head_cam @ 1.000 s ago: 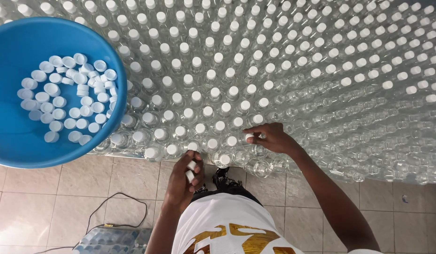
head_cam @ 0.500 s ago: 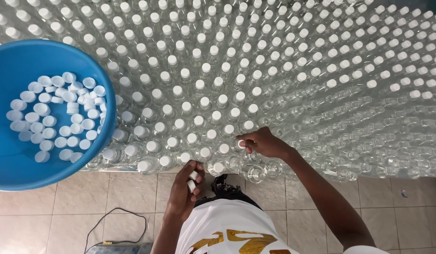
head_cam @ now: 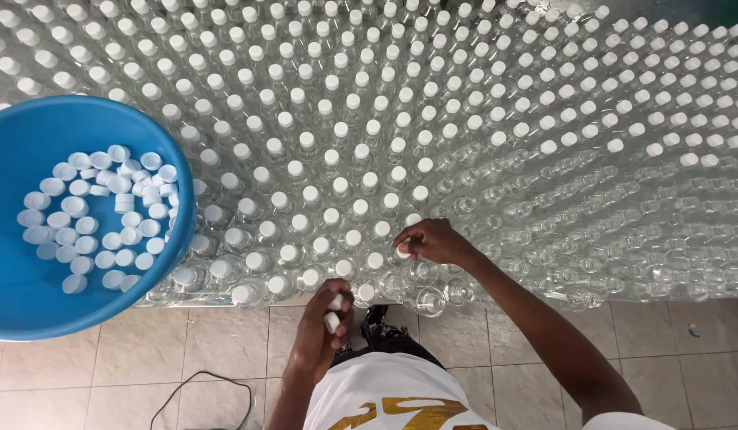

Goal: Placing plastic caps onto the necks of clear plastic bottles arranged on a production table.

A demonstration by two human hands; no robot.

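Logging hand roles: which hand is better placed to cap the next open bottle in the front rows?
Right, probably. The right hand is already over the front-row bottles, fingertips on a white cap. The left hand hangs off the table edge holding spare caps.

Small white cap [head_cam: 402, 252] atop clear bottle [head_cam: 409, 275]; spare white caps [head_cam: 333, 312] in-hand

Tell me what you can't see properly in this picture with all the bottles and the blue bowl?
- Blue bowl: its left side is cut off by the frame edge in the head view.
- Cap under the right hand: fingers cover most of it.
- Caps in the left hand: the curled fingers hide how many.
- Far bottles: rows run off the top edge.
- Black cable: runs off the bottom edge.
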